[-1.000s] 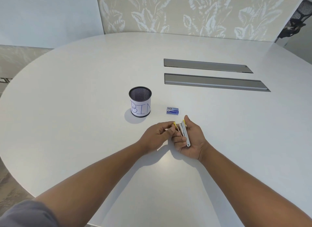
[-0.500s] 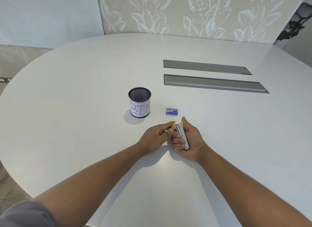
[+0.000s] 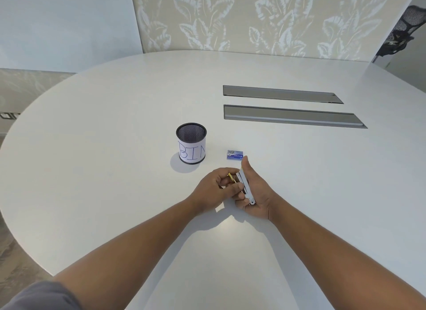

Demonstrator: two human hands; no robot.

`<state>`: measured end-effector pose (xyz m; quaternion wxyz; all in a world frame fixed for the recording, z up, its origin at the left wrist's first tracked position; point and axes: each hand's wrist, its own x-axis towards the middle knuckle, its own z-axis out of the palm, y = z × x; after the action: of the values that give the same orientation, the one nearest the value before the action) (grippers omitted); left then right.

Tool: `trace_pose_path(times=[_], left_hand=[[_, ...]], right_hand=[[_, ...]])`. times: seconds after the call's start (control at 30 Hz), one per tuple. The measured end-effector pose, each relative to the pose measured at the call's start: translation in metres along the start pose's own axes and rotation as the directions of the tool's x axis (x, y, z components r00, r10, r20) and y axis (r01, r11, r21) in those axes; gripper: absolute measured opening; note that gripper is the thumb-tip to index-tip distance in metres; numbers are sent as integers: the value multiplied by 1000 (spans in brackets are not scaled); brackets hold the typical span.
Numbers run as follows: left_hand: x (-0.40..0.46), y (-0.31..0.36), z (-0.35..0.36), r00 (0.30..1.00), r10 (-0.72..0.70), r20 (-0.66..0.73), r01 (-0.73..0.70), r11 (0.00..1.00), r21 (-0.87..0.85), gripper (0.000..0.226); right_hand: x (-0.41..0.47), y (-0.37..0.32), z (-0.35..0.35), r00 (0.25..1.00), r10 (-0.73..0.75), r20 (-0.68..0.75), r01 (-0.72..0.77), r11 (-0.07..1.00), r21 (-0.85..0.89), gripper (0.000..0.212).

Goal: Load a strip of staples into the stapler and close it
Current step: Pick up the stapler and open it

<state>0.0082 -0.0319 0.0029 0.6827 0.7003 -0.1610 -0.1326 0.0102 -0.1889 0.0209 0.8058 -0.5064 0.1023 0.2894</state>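
A small stapler (image 3: 246, 188) with a silver metal magazine and yellow plastic parts lies in my right hand (image 3: 255, 194), whose fingers curl around it and whose thumb points up. My left hand (image 3: 215, 187) pinches the stapler's yellow part (image 3: 231, 177), swung out to the left of the silver rail. A small blue box of staples (image 3: 235, 154) rests on the table just beyond my hands. No loose strip of staples is visible.
A black mesh cup (image 3: 191, 146) with a paper label reading "BIN" stands left of the blue box. Two long grey cable hatches (image 3: 290, 116) are set into the white oval table (image 3: 115, 171) at the back right. A dark office chair (image 3: 403, 30) is at the far right.
The yellow part in my left hand has swung further left, away from the silver rail. My right thumb has straightened upward. Both hands stay in the same spot.
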Motion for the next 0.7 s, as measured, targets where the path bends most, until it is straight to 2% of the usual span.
trace_pose_path(times=[0.13, 0.33, 0.47, 0.6, 0.7], left_hand=[[1, 0, -3, 1000, -19, 1, 19, 998, -67, 24], [3, 3, -9, 999, -30, -30, 28, 997, -66, 18], [6, 0, -10, 996, -41, -77, 34, 995, -96, 18], [8, -2, -13, 981, -93, -170, 70, 989, -132, 35], [11, -3, -17, 975, -103, -195, 70, 983, -168, 24]], right_hand=[[-1, 2, 7, 994, -67, -83, 57, 991, -122, 75], [2, 0, 11, 955, -258, -144, 222, 949, -224, 60], [2, 1, 3, 927, -365, -89, 328, 902, -281, 40], [0, 5, -3, 893, -448, -46, 407, 847, -341, 16], [1, 6, -4, 861, -506, -46, 445, 795, -413, 20]])
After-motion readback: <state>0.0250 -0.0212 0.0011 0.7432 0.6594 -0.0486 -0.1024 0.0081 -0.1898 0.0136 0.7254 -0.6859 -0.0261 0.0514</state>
